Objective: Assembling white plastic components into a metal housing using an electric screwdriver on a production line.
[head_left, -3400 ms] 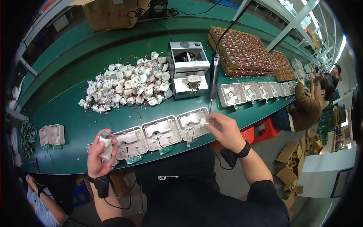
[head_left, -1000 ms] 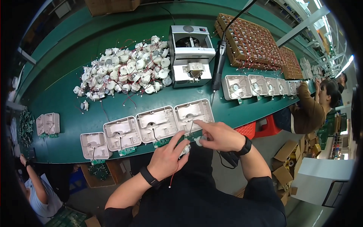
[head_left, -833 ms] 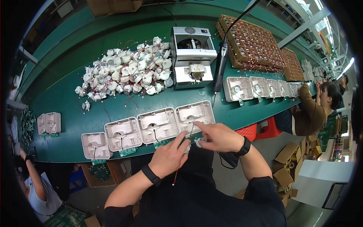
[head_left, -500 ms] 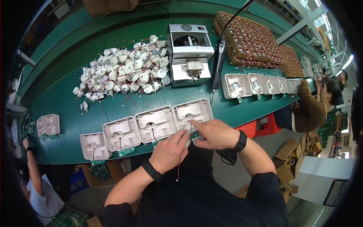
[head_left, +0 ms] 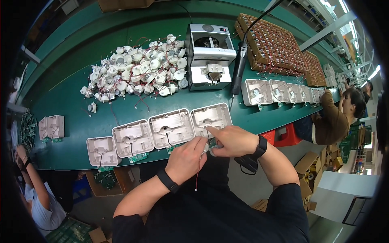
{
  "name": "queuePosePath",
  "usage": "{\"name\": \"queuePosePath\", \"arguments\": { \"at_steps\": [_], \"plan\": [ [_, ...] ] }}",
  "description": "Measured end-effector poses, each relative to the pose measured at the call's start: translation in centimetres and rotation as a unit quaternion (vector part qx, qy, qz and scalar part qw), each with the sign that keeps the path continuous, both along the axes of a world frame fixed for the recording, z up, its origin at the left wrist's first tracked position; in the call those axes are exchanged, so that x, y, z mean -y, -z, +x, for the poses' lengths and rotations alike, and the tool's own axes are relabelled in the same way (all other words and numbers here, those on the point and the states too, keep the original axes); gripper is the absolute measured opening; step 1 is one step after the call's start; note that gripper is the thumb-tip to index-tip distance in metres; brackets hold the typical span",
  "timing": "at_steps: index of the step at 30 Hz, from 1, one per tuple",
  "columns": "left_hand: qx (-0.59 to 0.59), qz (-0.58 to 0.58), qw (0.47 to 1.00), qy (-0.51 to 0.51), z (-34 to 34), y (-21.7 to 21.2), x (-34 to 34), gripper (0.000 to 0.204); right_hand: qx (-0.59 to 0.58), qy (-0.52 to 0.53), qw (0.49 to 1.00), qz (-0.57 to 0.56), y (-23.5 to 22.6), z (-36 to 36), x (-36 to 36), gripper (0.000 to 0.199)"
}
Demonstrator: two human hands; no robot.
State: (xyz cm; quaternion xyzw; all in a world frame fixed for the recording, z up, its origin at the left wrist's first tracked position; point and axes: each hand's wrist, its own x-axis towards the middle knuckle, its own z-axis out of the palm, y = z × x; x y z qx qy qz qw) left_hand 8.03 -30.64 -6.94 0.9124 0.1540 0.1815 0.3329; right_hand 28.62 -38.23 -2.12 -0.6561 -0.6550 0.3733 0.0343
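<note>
Part: a small white motor (head_left: pixel 210 146) sits pinched between your two hands at the near edge of the surface (head_left: pixel 73 109), just below the rightmost housing; your fingers cover most of it, so its shape is hard to make out.
Wire: a thin red lead (head_left: pixel 198 178) hangs from the motor over your dark shirt, ending in a tiny tip.
Left hand: your left hand (head_left: pixel 187 158) is clenched around the motor from below, fingertips hidden against it.
Right hand: your right hand (head_left: pixel 230 139) grips the motor from the right, forefinger stretched toward the housing's edge; a black watch (head_left: pixel 260 146) is on that wrist.
Housings: four white housings (head_left: pixel 171 128) lie in a row, open side up, touching one another; green boards peek out beneath their near edges, mostly hidden.
Pile: a heap of white motors (head_left: pixel 135 75) with red wires lies well behind the row.
Machine: a grey box machine (head_left: pixel 210 56) stands right of the pile, a black tool (head_left: pixel 238 69) leaning beside it.
Far right: more housings (head_left: pixel 279 91) and brown trays (head_left: pixel 271 45) curve away, bent by the lens.
Others: a person (head_left: pixel 338 117) works at the far right; another person's arm (head_left: pixel 34 182) shows lower left, partly cut off.
</note>
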Motion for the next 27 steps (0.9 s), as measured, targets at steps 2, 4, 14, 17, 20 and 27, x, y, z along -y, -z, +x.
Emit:
{"name": "queuePosePath", "arguments": {
  "at_steps": [2,4,14,17,20,27],
  "plan": [
    [-0.003,-0.001,1.0,-0.001,-0.1,-0.1,-0.1,0.041,-0.006,-0.012,1.0,-0.015,0.1,-0.1,-0.4,0.063],
    [-0.009,0.0,1.0,-0.004,-0.2,-0.2,-0.2,0.041,-0.001,-0.01,1.0,-0.013,-0.2,-0.1,-0.5,0.062],
    [-0.012,0.015,1.0,-0.005,0.2,-0.8,0.1,0.043,-0.021,-0.019,0.998,-0.048,-0.8,0.2,-1.1,0.054],
    [-0.017,0.024,1.0,-0.008,0.3,-0.6,0.1,0.043,-0.016,-0.03,0.998,-0.059,-0.2,0.2,-1.3,0.053],
    [-0.052,0.039,0.997,0.028,0.0,-0.5,-0.2,0.039,-0.007,-0.04,0.997,-0.065,-0.1,0.2,-1.7,0.052],
    [-0.032,0.042,0.998,0.032,-0.5,-0.7,-0.1,0.036,-0.057,0.052,0.992,0.098,-1.7,0.5,-0.4,0.048]
  ]
}}
